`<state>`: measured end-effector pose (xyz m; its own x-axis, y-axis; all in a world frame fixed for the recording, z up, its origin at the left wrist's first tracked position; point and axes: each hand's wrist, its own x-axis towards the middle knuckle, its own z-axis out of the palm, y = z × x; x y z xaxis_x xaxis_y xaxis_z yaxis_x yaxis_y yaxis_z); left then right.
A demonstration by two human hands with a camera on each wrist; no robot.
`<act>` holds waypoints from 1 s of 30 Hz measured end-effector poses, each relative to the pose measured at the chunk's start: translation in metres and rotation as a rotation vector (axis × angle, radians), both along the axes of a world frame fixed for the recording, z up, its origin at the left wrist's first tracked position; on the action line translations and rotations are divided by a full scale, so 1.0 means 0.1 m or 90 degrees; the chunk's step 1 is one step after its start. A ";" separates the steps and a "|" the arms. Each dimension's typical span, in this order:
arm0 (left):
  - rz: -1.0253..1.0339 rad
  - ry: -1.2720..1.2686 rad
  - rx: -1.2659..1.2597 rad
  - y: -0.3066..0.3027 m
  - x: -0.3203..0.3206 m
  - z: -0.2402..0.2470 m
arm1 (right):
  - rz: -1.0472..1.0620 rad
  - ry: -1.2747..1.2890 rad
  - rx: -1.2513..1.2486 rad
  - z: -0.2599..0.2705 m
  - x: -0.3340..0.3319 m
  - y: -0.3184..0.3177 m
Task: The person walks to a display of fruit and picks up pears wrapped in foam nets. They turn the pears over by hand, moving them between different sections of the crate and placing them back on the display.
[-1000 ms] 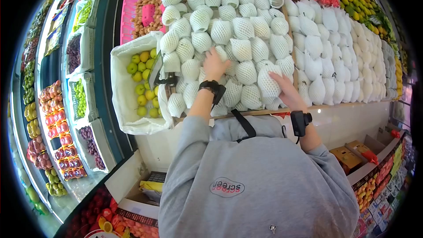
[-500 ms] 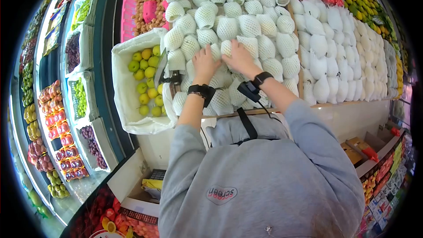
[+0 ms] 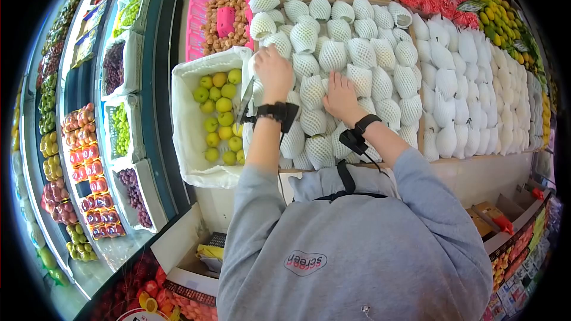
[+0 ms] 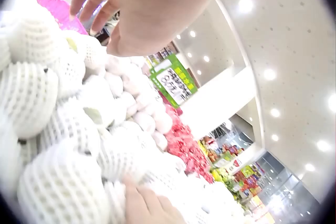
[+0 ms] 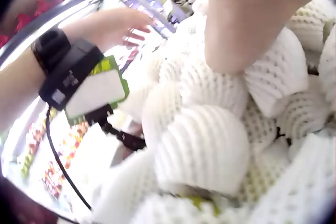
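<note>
Person's left grip (image 3: 275, 74) at 11 o'clock stands apart; right grip (image 3: 344, 96) at 12 touches netted fruit (image 3: 360, 77), hold unclear from here. Likely firm, bruisable: cup its sides.

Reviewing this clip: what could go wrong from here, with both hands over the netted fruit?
Two things, in my judgement. The netted fruit lies closely piled, so a push from the right hand could shift or roll its neighbours. Also, the left hand's wrist camera appears close to the price sign on its black clamp, so a sideways swing might knock it.
</note>
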<state>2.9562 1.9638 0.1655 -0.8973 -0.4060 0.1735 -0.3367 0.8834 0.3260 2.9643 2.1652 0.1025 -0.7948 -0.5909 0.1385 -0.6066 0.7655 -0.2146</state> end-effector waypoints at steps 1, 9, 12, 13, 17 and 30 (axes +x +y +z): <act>0.055 0.039 -0.087 -0.13 -0.08 -0.23 | -0.001 -0.001 0.008 0.01 -0.03 -0.02; 0.207 -0.206 0.148 -0.36 -0.16 -0.42 | -0.017 -0.091 -0.193 0.48 -1.02 -0.63; 0.163 0.080 0.082 -0.29 -0.03 -0.47 | -0.010 -0.199 -0.126 0.31 -1.48 -0.97; 0.140 0.188 0.055 -0.24 -0.01 -0.39 | -0.023 -0.277 -0.085 0.25 -1.59 -1.05; 0.054 0.360 0.227 0.11 0.12 0.04 | 0.052 -0.334 -0.001 -0.31 -1.90 -1.17; -0.167 -0.084 0.481 1.28 1.13 -0.14 | 0.079 -0.202 -0.494 1.15 -1.00 0.39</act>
